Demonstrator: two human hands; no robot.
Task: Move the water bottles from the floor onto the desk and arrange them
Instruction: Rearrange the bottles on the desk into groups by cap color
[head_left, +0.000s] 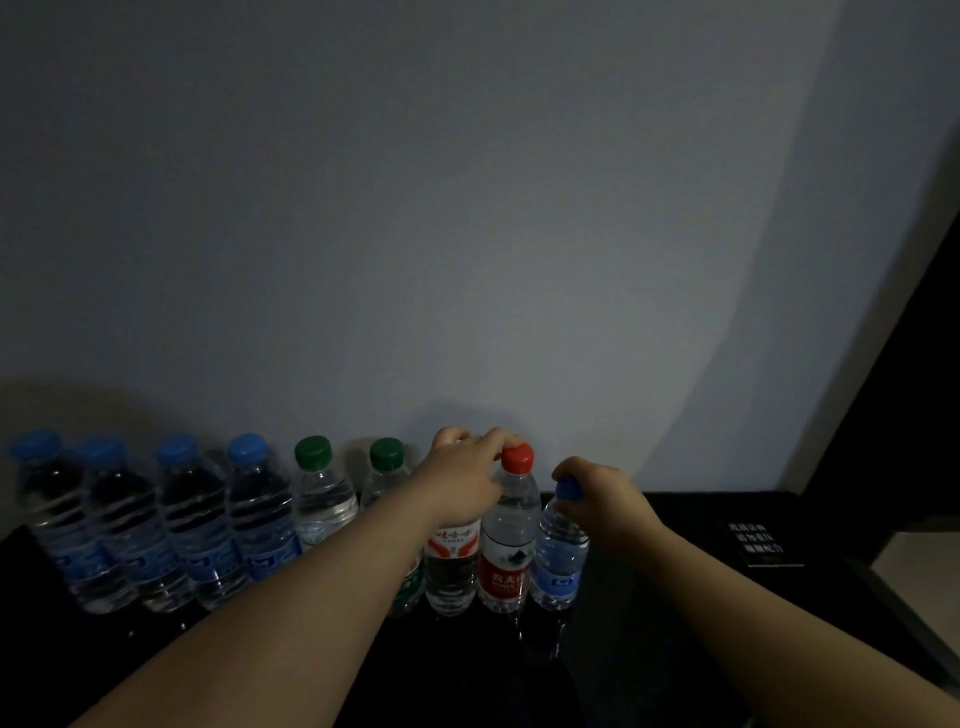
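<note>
A row of water bottles stands upright on the black desk against the wall. From the left come several blue-capped bottles, then two green-capped bottles, a white-and-red labelled bottle, a red-capped bottle and a small blue-capped bottle at the right end. My left hand covers the top of the white-and-red labelled bottle, fingers touching the red cap beside it. My right hand grips the cap of the small blue-capped bottle.
A small black sign with white writing lies on the desk at the right. A dark vertical panel rises at the right edge. The grey wall runs directly behind the bottles.
</note>
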